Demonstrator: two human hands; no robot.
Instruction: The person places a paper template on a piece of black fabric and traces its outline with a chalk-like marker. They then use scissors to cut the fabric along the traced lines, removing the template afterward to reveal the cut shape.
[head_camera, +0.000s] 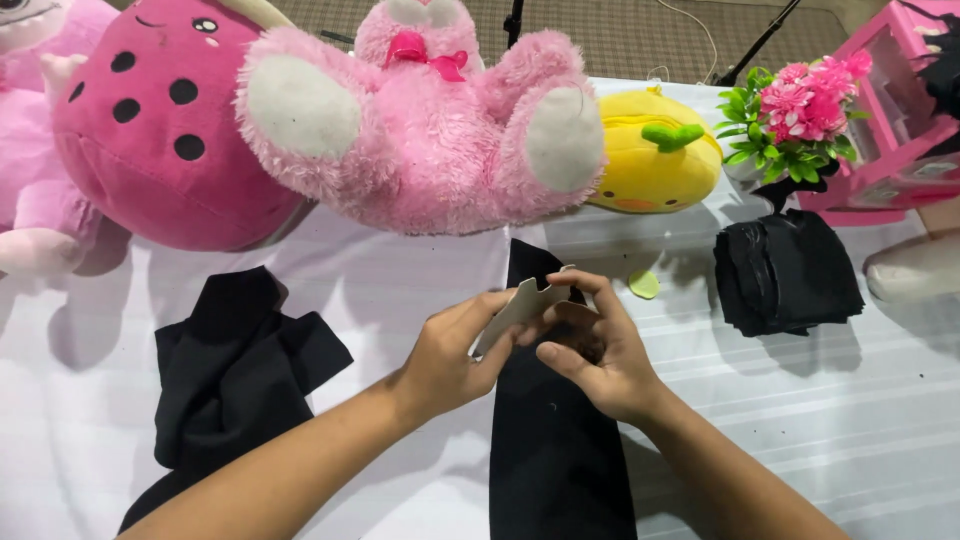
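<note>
A pale card piece (520, 305) is pinched by left hand (450, 355) and right hand (595, 350) over black cloth (555, 440) on the white table cover (860, 420) — pink plush bear (420, 130) at twelve o'clock.

White cloth (880, 420) covers the table, light bright and even; beyond it, woven greyish carpet (620, 35) with black stand legs (760, 42).

The pink box (900, 110) and the big pink plush (40, 170) run off the edges; fingers (585, 335) hide part of the card (510, 315).
</note>
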